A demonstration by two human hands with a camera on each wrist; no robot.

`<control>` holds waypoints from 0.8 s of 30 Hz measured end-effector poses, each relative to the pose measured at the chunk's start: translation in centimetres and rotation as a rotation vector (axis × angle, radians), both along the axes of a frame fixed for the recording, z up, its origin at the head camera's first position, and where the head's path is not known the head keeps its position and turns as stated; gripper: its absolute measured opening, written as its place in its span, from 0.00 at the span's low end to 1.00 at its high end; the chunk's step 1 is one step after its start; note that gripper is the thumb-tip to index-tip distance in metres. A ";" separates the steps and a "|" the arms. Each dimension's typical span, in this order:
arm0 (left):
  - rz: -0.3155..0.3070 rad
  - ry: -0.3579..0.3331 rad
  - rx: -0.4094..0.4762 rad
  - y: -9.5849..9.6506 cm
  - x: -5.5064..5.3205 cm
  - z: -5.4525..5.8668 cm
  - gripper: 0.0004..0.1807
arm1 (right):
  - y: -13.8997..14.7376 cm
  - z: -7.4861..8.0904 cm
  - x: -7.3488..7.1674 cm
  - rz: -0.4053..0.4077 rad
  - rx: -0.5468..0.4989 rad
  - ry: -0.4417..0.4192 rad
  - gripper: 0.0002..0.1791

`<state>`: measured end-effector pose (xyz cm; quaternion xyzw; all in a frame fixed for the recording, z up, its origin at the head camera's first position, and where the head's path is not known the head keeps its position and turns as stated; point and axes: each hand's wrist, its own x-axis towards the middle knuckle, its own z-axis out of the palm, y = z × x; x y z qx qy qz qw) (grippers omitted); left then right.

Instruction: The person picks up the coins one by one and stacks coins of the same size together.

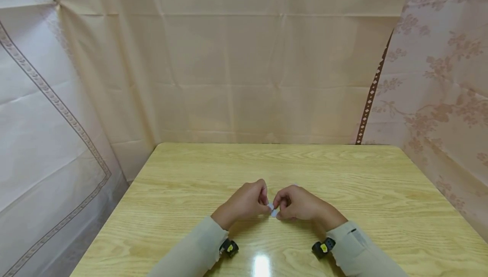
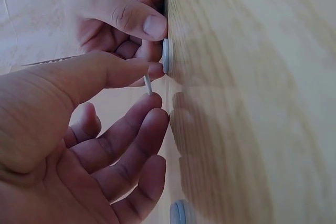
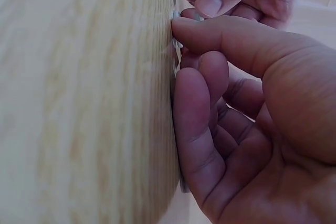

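Observation:
My left hand (image 1: 245, 200) pinches a small thin white disc (image 2: 147, 84) on edge between thumb and fingertip, a little above the table. Its other fingers are loosely bent. Facing it, my right hand (image 1: 301, 203) has thumb and index finger at the edges of a second white disc (image 2: 166, 56), which lies flat at the tabletop. In the head view the two discs almost meet between the hands, the held disc (image 1: 271, 206) just beyond the lower disc (image 1: 274, 213). From the right wrist, the right thumb partly hides the lower disc (image 3: 176, 15).
Another round piece (image 2: 178, 212) lies on the wood-grain table (image 1: 183, 175) near the left hand. Past the right hand's fingers, a small flat piece (image 3: 184, 186) shows at the tabletop. Beige cloth (image 1: 248, 78) hangs behind the table, with patterned cloth at both sides.

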<state>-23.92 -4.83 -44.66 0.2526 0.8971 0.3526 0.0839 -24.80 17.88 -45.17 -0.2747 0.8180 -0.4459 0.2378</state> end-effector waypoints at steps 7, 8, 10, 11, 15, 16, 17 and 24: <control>-0.010 0.011 -0.027 0.1 0.2 0.0 0.18 | 0.0 -0.1 0.1 -0.002 -0.002 0.007 0.08; -0.012 0.010 -0.030 0.2 0.2 0.0 0.18 | 0.0 -0.1 0.1 -0.003 -0.002 0.007 0.08; -0.014 0.012 -0.033 0.2 0.2 0.0 0.18 | 0.0 -0.1 0.1 -0.005 -0.004 0.003 0.08; -0.014 0.013 -0.035 0.2 0.2 0.0 0.18 | 0.0 -0.1 0.1 -0.006 -0.006 0.001 0.08; -0.005 0.014 -0.045 0.3 0.3 0.0 0.19 | 0.0 0.0 0.1 -0.008 -0.010 -0.004 0.08; -0.003 0.014 -0.045 0.3 0.3 0.0 0.19 | 0.0 0.0 0.1 -0.009 -0.011 -0.005 0.08; 0.000 0.010 -0.046 0.3 0.3 0.0 0.19 | 0.0 0.0 0.1 -0.010 -0.012 -0.007 0.08; -0.005 -0.033 -0.039 0.1 0.3 0.4 0.16 | -0.1 0.0 0.1 -0.018 -0.007 0.002 0.08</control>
